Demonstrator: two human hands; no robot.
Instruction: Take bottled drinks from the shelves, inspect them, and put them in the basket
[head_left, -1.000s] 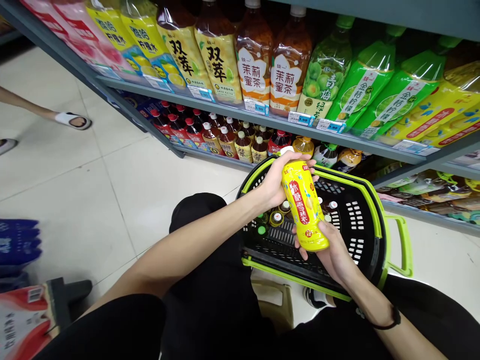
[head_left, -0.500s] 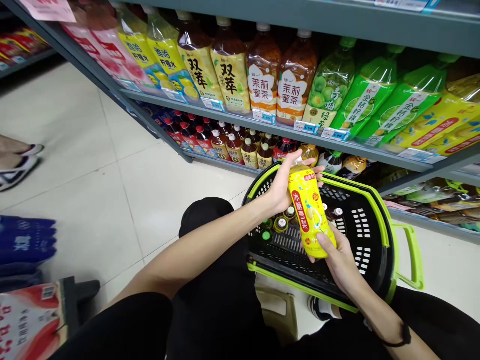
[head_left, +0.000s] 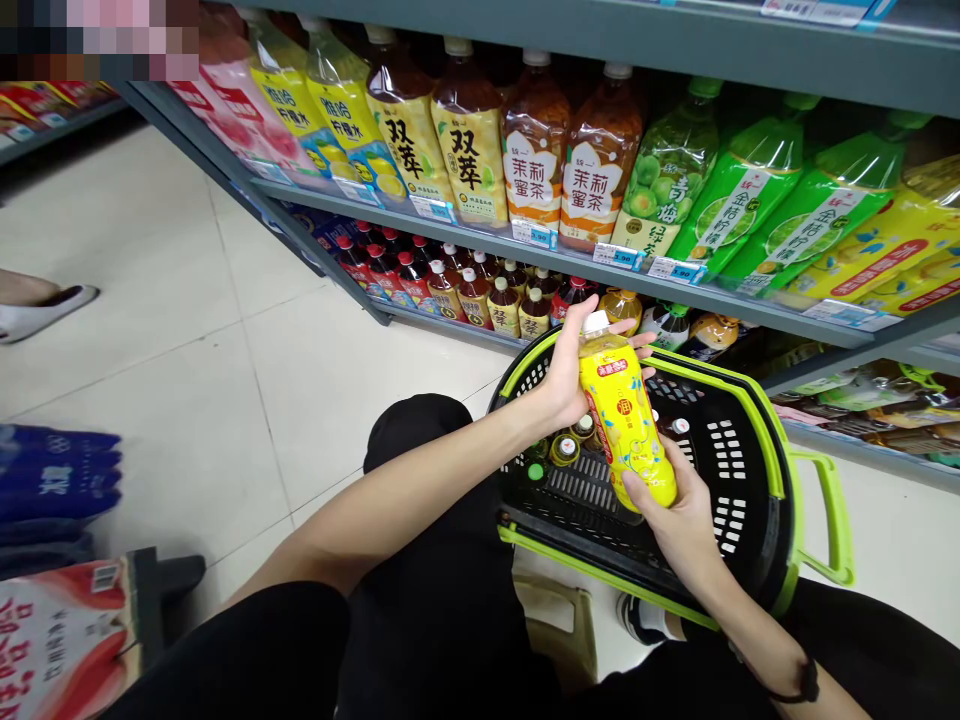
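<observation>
A yellow-labelled drink bottle with a white cap is tilted above the shopping basket, cap end away from me. My left hand cradles its upper part, fingers stretched out behind the neck and thumb along the near side. Around the base, my right hand is closed, thumb on the front. The basket is black with a lime-green rim and handle. Inside it stand several bottles, among them one with a green cap; the held bottle hides part of them.
A shelf of large drink bottles runs across the front, with smaller bottles on the level below. At left are blue-wrapped packs and a red and white carton. Another person's foot is on the floor.
The bottle has turned about its long axis, so a different side of its label faces me. Both hands stay on it in nearly the same place. At left, the other person's feet have shifted.
</observation>
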